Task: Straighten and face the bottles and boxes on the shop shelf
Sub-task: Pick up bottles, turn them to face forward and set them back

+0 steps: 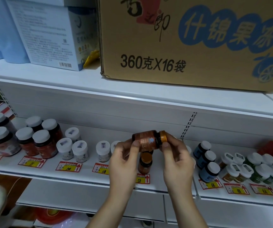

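Both hands' fingers gripping brown bottle (146,139) sideways, long axis horizontal, orange cap (163,136) pointing right

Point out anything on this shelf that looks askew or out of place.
One brown bottle is off the shelf, held sideways between the left hand and right hand, orange cap pointing right. A matching bottle stands upright below it. The white box on the upper shelf sits angled.

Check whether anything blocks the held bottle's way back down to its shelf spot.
Partly. The bottle, held sideways by the left hand and right hand, hangs above another orange-capped bottle; behind that one, the view is hidden.
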The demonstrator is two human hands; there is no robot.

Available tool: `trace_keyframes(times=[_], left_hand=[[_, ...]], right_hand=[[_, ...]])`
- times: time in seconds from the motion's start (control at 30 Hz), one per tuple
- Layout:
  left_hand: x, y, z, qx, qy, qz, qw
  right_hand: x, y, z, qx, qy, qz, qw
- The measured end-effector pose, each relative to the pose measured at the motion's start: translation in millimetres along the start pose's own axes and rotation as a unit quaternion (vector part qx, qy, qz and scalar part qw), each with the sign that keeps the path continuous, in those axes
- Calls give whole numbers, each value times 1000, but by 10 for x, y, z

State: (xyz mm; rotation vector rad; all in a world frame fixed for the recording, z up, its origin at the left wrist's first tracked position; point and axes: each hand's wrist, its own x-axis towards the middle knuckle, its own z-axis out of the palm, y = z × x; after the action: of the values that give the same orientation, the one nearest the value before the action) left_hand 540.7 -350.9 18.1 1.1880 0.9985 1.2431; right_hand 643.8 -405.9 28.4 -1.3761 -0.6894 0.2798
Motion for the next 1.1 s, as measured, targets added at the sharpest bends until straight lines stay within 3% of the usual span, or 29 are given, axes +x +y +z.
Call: trace_keyframes(times=[0.23, 0.47, 0.8, 0.9, 1.1], left_hand=[[75, -45, -44, 39, -65, -52, 996], [59, -5, -19, 30, -136, -153, 978], [8, 49, -11, -48, -127, -162, 977], [-11, 54, -5, -108, -84, -142, 980], [-37, 78, 10, -54, -59, 18, 997]], right_hand=[[-33, -105, 8, 39, -11, -35, 999], [-153, -92, -2, -13, -55, -70, 996], [-165, -75, -9, -23, -36, -65, 997], [-85, -84, -22, -10, 6, -46, 999], [-31, 95, -60, -46, 2, 54, 997]])
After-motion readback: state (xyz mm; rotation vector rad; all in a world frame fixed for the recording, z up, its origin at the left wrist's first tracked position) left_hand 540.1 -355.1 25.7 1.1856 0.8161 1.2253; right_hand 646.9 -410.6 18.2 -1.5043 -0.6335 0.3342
